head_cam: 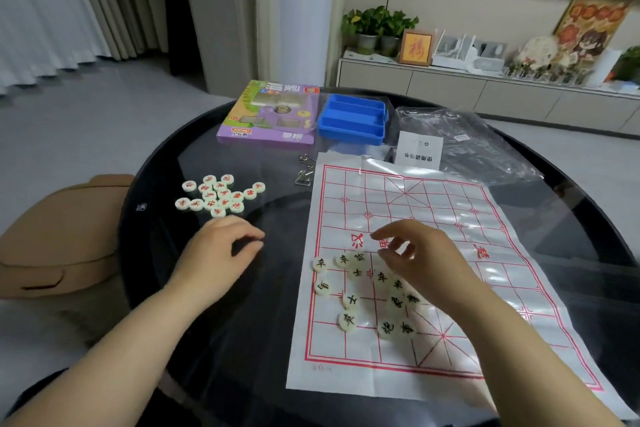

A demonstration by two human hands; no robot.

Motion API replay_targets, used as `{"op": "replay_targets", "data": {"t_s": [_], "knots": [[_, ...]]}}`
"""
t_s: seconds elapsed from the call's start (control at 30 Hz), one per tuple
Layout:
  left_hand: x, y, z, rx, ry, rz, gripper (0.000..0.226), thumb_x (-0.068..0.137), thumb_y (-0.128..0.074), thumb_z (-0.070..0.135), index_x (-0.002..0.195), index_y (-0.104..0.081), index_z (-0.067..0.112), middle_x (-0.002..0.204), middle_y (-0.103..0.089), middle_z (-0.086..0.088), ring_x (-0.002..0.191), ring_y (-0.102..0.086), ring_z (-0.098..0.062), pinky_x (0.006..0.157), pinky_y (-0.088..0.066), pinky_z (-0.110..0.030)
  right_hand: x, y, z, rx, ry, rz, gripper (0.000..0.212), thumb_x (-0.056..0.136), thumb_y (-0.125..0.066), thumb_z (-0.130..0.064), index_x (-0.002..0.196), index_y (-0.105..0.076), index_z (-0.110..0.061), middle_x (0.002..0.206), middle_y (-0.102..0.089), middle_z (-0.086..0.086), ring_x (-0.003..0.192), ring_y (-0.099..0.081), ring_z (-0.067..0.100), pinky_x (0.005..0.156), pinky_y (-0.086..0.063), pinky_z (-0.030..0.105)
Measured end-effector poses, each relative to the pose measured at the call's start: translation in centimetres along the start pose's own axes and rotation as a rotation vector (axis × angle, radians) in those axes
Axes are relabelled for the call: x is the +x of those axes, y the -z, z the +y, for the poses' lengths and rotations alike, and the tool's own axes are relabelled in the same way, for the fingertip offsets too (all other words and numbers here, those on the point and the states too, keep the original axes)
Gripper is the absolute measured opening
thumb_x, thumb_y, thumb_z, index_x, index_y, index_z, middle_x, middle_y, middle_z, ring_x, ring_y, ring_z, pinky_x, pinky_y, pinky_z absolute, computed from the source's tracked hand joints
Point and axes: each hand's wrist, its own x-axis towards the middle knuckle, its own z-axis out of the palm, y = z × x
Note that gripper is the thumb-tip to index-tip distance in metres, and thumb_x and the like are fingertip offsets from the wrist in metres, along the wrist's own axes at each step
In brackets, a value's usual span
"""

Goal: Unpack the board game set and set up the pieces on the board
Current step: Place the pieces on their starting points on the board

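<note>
On the dark, glossy round surface (pixel 277 291) lies the board (pixel 433 204), a thin white sheet printed with a red grid, red diagonal crosses at its near and far ends, and red characters across the middle band. It sits on the right half of the surface, slightly skewed, with creases and glare on it.

A loose scatter of black-lettered pieces (pixel 382 276) lies on the near left part of the board. They are pale, creamy round discs, each with one black character on top, and they are not lined up on the grid. A tight cluster of red-lettered pieces (pixel 219 195), the same pale discs with red characters, rests on the bare surface to the far left of the board, well apart from it.

The left hand (pixel 221 250) rests on the surface just near of the red cluster, with fingers loosely curled and nothing in them. The right hand (pixel 415 253) hovers over the middle of the board above the black pieces, with fingers bent, thumb and forefinger apart, and no piece between them.

At the far edge stand a purple box (pixel 266 121) and, beside it on the right, a blue tray (pixel 353 118) with long compartments. A crumpled clear plastic bag (pixel 464 142) and a white leaflet (pixel 419 151) lie just beyond the board. A few metal rings (pixel 304 170) sit by its far left corner.
</note>
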Motion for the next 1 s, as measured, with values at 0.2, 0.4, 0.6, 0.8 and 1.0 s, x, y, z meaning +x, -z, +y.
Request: {"op": "replay_targets", "data": {"t_s": [0.2, 0.4, 0.6, 0.8, 1.0], "knots": [[3.2, 1.4, -4.7, 0.108, 0.124, 0.115, 0.039, 0.087, -0.057, 0.02, 0.125, -0.053, 0.011, 0.138, -0.044, -0.003, 0.13, -0.033, -0.02, 0.106, -0.024, -0.031, 6.6, -3.5, -5.2, -0.129, 0.096, -0.142, 0.03, 0.09, -0.052, -0.015, 0.119, -0.058, -0.019, 0.123, -0.055, -0.001, 0.102, -0.055, 0.014, 0.085, -0.043, 0.023], [4.3, 0.8, -6.1, 0.228, 0.029, -0.049, 0.054, 0.091, -0.046, 0.037, 0.141, -0.028, 0.026, 0.152, -0.015, 0.008, 0.14, -0.012, -0.011, 0.112, -0.007, -0.027, 13.6, -8.6, -7.9, -0.261, 0.252, -0.226, 0.049, 0.088, -0.043, -0.002, 0.135, -0.041, -0.017, 0.15, -0.028, 0.002, 0.135, -0.028, 0.022, 0.107, -0.027, 0.028], [4.5, 0.4, -6.7, 0.216, -0.07, -0.039, 0.074, 0.076, -0.007, 0.054, 0.141, -0.029, 0.027, 0.15, -0.021, 0.01, 0.14, -0.011, -0.006, 0.105, 0.007, -0.015, 15.8, -11.0, -8.2, -0.387, 0.321, -0.344, 0.051, 0.093, -0.038, -0.003, 0.142, -0.028, -0.014, 0.154, -0.016, 0.002, 0.141, -0.015, 0.018, 0.112, -0.016, 0.026], [4.5, 0.9, -6.8, 0.298, -0.113, -0.024, 0.037, 0.075, -0.047, 0.035, 0.1, -0.069, 0.018, 0.103, -0.069, -0.001, 0.098, -0.065, -0.021, 0.086, -0.046, -0.022, 15.3, -10.8, -8.3, -0.52, 0.39, -0.312, 0.041, 0.094, -0.038, -0.009, 0.134, -0.041, -0.009, 0.141, -0.041, 0.008, 0.13, -0.036, 0.023, 0.103, -0.036, 0.035], [4.5, 0.5, -6.7, 0.292, -0.092, -0.021, 0.044, 0.053, -0.086, 0.009, 0.093, -0.07, 0.006, 0.098, -0.07, -0.011, 0.091, -0.067, -0.029, 0.076, -0.05, -0.045, 14.9, -10.4, -9.4, -0.627, 0.46, -0.339, 0.034, 0.092, -0.038, -0.008, 0.125, -0.047, -0.007, 0.125, -0.051, 0.01, 0.116, -0.046, 0.028, 0.087, -0.042, 0.037]]}}
